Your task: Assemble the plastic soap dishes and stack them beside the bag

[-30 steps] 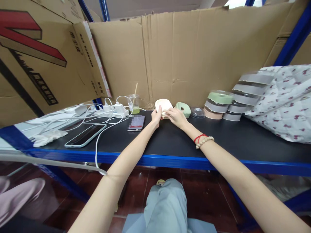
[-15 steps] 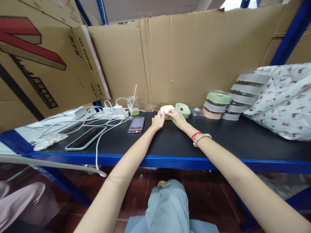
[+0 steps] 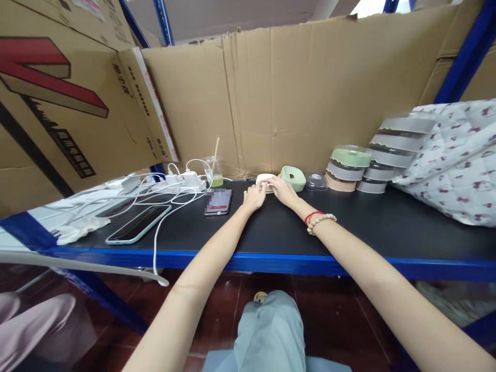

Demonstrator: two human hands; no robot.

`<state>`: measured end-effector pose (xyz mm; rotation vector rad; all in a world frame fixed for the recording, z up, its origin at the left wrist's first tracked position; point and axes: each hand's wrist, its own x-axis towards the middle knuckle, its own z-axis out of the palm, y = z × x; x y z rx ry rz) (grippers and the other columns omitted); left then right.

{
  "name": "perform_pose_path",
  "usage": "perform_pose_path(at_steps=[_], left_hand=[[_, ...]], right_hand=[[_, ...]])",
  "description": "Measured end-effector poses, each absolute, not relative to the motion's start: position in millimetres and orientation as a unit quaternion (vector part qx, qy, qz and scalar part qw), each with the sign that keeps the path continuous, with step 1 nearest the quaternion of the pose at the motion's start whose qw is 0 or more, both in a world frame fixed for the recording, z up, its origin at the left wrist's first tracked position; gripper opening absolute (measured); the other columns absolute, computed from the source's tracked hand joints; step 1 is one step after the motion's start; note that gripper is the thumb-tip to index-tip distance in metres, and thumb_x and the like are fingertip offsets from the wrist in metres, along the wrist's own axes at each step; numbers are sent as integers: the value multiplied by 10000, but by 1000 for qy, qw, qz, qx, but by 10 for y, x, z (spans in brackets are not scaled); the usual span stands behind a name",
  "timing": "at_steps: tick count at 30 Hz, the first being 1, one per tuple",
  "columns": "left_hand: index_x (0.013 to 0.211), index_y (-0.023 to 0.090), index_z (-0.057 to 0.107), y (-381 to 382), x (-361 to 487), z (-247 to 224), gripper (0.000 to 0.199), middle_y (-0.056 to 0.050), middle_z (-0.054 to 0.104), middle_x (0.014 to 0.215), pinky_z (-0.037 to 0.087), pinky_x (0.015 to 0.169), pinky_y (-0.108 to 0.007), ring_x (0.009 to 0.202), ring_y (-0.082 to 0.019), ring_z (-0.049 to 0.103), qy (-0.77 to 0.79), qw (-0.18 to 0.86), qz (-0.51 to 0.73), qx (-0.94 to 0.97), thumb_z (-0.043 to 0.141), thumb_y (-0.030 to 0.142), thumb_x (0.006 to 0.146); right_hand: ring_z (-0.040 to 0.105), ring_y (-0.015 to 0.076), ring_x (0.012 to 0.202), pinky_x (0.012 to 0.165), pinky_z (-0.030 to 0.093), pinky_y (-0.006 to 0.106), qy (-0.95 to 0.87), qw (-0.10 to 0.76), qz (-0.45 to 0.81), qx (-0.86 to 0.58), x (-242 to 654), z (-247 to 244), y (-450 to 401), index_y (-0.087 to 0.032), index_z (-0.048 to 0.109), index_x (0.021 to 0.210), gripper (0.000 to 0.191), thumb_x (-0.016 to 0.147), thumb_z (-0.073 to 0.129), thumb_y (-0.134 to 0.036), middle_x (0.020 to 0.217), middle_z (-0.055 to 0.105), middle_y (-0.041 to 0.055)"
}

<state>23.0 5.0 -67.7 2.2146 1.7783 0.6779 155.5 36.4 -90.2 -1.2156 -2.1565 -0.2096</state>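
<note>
A small cream-white rounded container [image 3: 265, 177] sits on the black tabletop near the cardboard wall. My left hand [image 3: 256, 196] grips its front left, fingers bent over the top. From the right, my right hand [image 3: 282, 189] holds it too, its fingertips across the lid close to the left fingers. Both hands cover much of the container's front. Just right of it leans a light green rounded piece [image 3: 293, 177] with a dark hole. Beside that lies a clear plastic lid or case [image 3: 316, 181].
Stacked containers [image 3: 341, 169] in green, grey and pink stand at the right, by a patterned cloth bag [image 3: 461, 165]. Leftward are two phones [image 3: 219, 201], a cup with a stick [image 3: 217, 180], and a power strip [image 3: 191, 181] with tangled cables. A person's leg [image 3: 42, 325] shows lower left.
My left fingers have shifted from the container's side up over its top, nearer the right fingertips. The camera view has moved slightly; the container stays in place.
</note>
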Motion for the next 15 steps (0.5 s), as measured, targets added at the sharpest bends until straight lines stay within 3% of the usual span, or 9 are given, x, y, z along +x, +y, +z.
perform_pose_path(at_steps=[5, 10, 13, 15], left_hand=[[1359, 153, 401, -23, 254, -694, 460, -142, 516, 1317, 352, 1005, -386, 1213, -245, 478, 593, 9, 259, 762, 297, 316, 942], [1143, 115, 578, -133, 295, -674, 326, -153, 592, 1169, 397, 930, -346, 1118, -246, 533, 520, -110, 236, 814, 374, 197, 902], [1120, 123, 593, -343, 292, -639, 311, -138, 632, 1086, 435, 854, -337, 1045, -237, 569, 483, -145, 283, 816, 407, 156, 873], [1150, 135, 579, -628, 223, -636, 329, -118, 646, 1052, 451, 801, -322, 992, -216, 587, 436, -174, 361, 806, 415, 152, 866]], right_hand=[[573, 214, 1034, 971, 419, 407, -798, 352, -68, -484, 1529, -826, 185, -168, 602, 1114, 337, 875, 374, -103, 1096, 615, 110], [589, 230, 989, 1029, 364, 428, -813, 270, -101, -506, 1474, -730, -81, -116, 629, 1018, 288, 836, 413, -59, 1022, 641, 129], [583, 251, 1003, 952, 419, 428, -820, 247, -124, -502, 1485, -643, -263, -120, 645, 915, 229, 814, 451, -53, 1009, 645, 139], [591, 243, 979, 875, 459, 406, -819, 286, -135, -479, 1534, -523, -462, -137, 647, 869, 192, 807, 479, -69, 1001, 648, 124]])
